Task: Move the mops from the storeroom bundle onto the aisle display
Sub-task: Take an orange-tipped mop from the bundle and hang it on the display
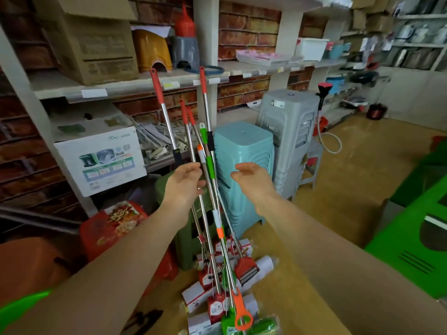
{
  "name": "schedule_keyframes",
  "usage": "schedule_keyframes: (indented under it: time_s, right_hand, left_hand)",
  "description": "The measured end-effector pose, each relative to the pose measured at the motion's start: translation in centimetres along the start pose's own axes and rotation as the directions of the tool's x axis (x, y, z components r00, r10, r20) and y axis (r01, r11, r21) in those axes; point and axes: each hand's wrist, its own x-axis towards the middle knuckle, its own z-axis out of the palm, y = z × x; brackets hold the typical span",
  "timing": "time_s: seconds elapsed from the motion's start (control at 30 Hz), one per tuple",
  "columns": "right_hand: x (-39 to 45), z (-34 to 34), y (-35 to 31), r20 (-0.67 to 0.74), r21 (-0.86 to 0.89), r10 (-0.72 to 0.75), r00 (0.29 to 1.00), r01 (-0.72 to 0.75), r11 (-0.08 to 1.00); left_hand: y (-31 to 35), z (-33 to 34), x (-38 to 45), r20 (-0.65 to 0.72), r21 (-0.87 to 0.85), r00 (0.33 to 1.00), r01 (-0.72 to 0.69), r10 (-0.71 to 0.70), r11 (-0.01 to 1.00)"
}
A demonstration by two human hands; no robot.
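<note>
A bundle of several mops point(208, 180) leans upright in front of me, with steel poles, red, green and orange grips, and wrapped sponge heads point(217, 293) resting on the floor. My left hand point(185, 183) is against the poles at mid height, its fingers curled around at least one pole from the left. My right hand point(251, 178) hovers just right of the bundle, palm turned toward it, fingers apart and touching nothing.
Stacked teal stools point(244, 170) and grey stools point(287, 136) stand right behind the mops. A dark green stool point(188, 240) and a red box point(113, 226) sit left of them. Shelving with cartons point(101, 160) lines the left wall. Green cabinets point(416, 240) stand at right.
</note>
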Motion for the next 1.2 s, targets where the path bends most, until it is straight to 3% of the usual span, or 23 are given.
schedule_keyframes:
  time_s: [0.23,0.67,1.0,1.2]
  right_hand:
    - [6.4,1.1,0.6,0.014,-0.006,0.041,0.999,-0.041,0.999]
    - [16.8,2.4,3.9,0.137,-0.092,0.058,0.989,-0.046,0.995]
    - [30.1,10.6,6.6,0.085,-0.174,0.116,0.990,-0.100,0.980]
    - [39.9,16.6,11.4,0.075,-0.317,0.141,0.987,-0.110,0.942]
  left_hand:
    - [-0.5,1.9,7.0,0.019,0.039,1.000,0.025,-0.025,0.999]
    - [-3.4,5.6,15.7,-0.084,0.015,0.994,0.078,-0.077,0.997]
    - [-6.6,5.7,31.1,-0.013,0.068,0.991,0.132,-0.131,0.989]
    - [-11.1,6.5,41.1,0.022,0.070,0.987,0.156,-0.158,0.985]
